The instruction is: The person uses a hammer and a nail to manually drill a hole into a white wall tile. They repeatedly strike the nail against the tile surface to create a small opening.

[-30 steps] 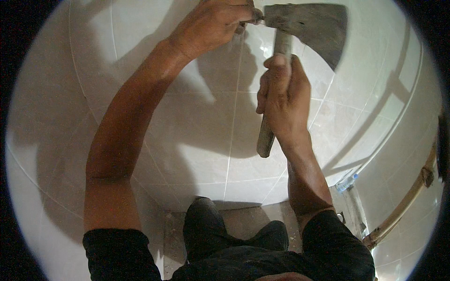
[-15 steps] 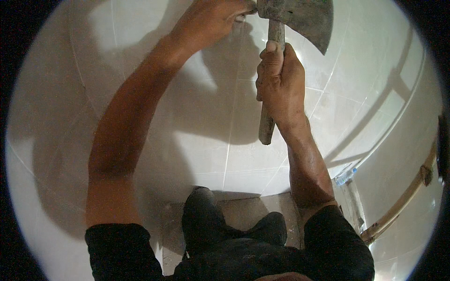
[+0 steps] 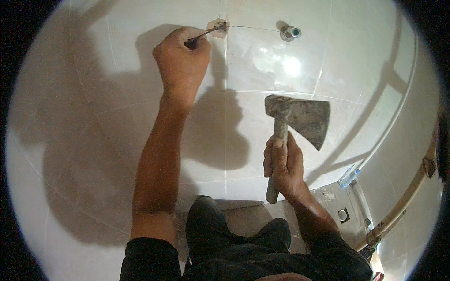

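Note:
My left hand (image 3: 183, 58) is closed around a thin, dark metal rod (image 3: 204, 33); most of its length is hidden in the fist. The rod's tip reaches a rough, chipped hole (image 3: 216, 22) in the pale wall tiles (image 3: 262, 70). Lower and to the right, my right hand (image 3: 285, 166) grips a hatchet (image 3: 304, 117) by its worn wooden handle. The hatchet head is above the fist, with its blade edge toward the right and its blunt back toward the left. It is held apart from the rod.
A metal pipe fitting (image 3: 291, 33) juts from the wall right of the hole. A plastic bottle (image 3: 349, 179) stands at the wall's foot on the right, near a round floor drain (image 3: 343, 215). A wooden pole (image 3: 410, 196) slants along the right side.
The view has shifted upward, bringing the hole and pipe fitting into sight. My right hand has lowered the hatchet away from my left hand. The rod now shows.

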Demonstrator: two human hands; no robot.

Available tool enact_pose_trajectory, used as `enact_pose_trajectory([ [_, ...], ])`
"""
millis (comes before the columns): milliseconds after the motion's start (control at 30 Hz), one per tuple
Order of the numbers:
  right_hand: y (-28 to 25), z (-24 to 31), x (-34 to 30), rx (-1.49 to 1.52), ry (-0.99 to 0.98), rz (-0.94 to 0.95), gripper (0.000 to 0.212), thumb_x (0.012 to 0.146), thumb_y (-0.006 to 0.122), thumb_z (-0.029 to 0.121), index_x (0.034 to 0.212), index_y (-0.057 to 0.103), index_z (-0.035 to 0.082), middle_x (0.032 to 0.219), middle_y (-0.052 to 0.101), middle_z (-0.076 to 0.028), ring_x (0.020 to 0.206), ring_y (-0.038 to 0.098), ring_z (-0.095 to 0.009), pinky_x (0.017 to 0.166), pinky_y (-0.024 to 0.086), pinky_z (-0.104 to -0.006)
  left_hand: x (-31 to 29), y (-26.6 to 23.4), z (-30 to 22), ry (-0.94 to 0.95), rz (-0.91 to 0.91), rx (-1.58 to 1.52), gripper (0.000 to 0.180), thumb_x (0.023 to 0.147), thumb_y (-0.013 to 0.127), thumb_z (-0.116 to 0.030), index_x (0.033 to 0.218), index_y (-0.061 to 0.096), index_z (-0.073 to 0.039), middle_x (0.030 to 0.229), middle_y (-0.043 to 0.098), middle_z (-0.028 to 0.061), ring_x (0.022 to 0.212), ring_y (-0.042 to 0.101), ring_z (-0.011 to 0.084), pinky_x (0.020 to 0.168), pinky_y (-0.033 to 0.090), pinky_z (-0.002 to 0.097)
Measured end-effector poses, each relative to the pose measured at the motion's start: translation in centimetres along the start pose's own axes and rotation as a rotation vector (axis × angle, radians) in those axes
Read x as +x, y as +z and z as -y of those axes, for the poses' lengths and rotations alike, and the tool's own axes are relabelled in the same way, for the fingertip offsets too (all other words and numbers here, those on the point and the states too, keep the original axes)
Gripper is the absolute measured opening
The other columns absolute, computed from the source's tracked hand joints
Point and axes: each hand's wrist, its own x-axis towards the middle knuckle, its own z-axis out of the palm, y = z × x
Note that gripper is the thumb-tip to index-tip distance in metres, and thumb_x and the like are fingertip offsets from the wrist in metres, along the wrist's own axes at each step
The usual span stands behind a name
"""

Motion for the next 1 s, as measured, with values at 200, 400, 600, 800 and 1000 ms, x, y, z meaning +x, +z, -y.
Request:
enact_pose_trajectory([
  [200, -1.3, -1.2, -0.9, 0.023, 0.142, 0.065, 0.052, 0.108, 0.040, 0.056, 0.101, 0.047, 0.005, 0.069, 0.049, -0.002, 0.050, 0.049, -0.009, 0.043, 0.044, -0.0278, 0.7, -1.2, -1.1, -0.015, 0.323, 0.421, 0.017, 0.095, 0.064, -0.010, 0.103, 0.074, 0.001, 0.080, 0.074, 0.0139, 0.072, 0.074, 0.0221, 0.068, 0.057, 0.0354],
  [400, -2.0, -0.5, -1.5, -0.022, 0.043, 0.071, 0.055, 0.107, 0.043, 0.058, 0.101, 0.048, 0.004, 0.068, 0.048, -0.002, 0.050, 0.049, -0.010, 0.041, 0.042, -0.0274, -2.5, -1.5, -2.1, -0.819, 0.527, -0.658, 0.021, 0.098, 0.064, -0.014, 0.103, 0.069, 0.006, 0.083, 0.074, 0.0166, 0.070, 0.074, 0.0254, 0.062, 0.055, 0.0339],
  [600, -2.3, 0.4, -1.5, -0.112, -0.128, 0.063, 0.047, 0.109, 0.043, 0.049, 0.101, 0.049, 0.003, 0.066, 0.047, -0.001, 0.050, 0.047, -0.007, 0.041, 0.041, -0.0262, -2.1, -1.8, -1.7, -0.903, 0.413, -0.840, 0.022, 0.096, 0.061, -0.009, 0.106, 0.066, 0.010, 0.086, 0.074, 0.0202, 0.071, 0.075, 0.0259, 0.061, 0.056, 0.0317],
  [800, -2.0, 0.8, -0.4, -0.217, -0.216, 0.062, 0.047, 0.110, 0.043, 0.048, 0.102, 0.050, 0.002, 0.066, 0.047, -0.002, 0.050, 0.046, -0.007, 0.042, 0.041, -0.0258, -1.6, -0.7, 0.8, -0.837, 0.445, -0.856, 0.031, 0.098, 0.063, -0.019, 0.111, 0.064, 0.009, 0.094, 0.075, 0.0215, 0.082, 0.076, 0.0325, 0.075, 0.061, 0.0382],
  [1000, -1.8, 0.3, -1.2, -0.249, -0.219, 0.048, 0.046, 0.110, 0.044, 0.046, 0.099, 0.051, 0.002, 0.064, 0.047, -0.002, 0.051, 0.045, -0.008, 0.042, 0.040, -0.0269, -1.8, -0.5, 0.7, -0.797, 0.426, -0.871, 0.023, 0.098, 0.059, -0.010, 0.106, 0.063, 0.011, 0.085, 0.074, 0.0221, 0.071, 0.075, 0.0260, 0.064, 0.059, 0.0325],
])
